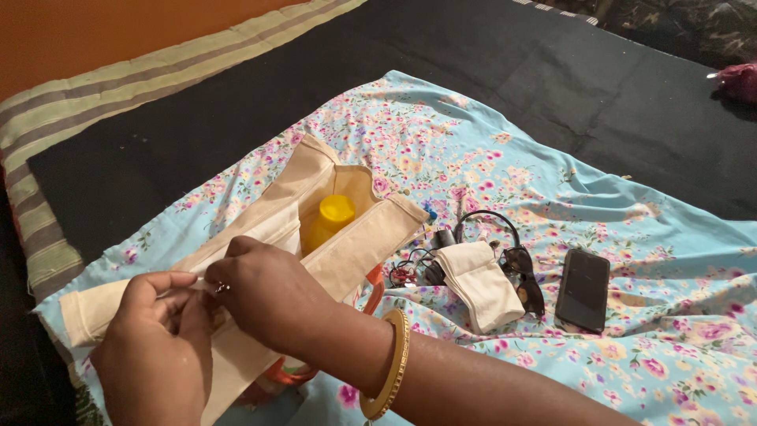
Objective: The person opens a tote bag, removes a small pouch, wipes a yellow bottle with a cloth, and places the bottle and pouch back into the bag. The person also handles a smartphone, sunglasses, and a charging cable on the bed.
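Fingers of both hands pinch the near edge of a cream cloth bag (347, 237), left hand (154, 347) beside right hand (272, 296), which wears a gold bangle (390, 363). Inside the bag's open mouth sits a bottle with a yellow cap (333, 217). Just right of the bag lie a folded white cloth (479, 282), sunglasses (527, 280) and a dark phone (584, 289) on the floral sheet (631, 229).

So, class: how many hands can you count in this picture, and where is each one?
2. The left hand is at the bottom left, on the cream cloth bag; the right hand is beside it, gripping the bag's edge. None seem hidden.
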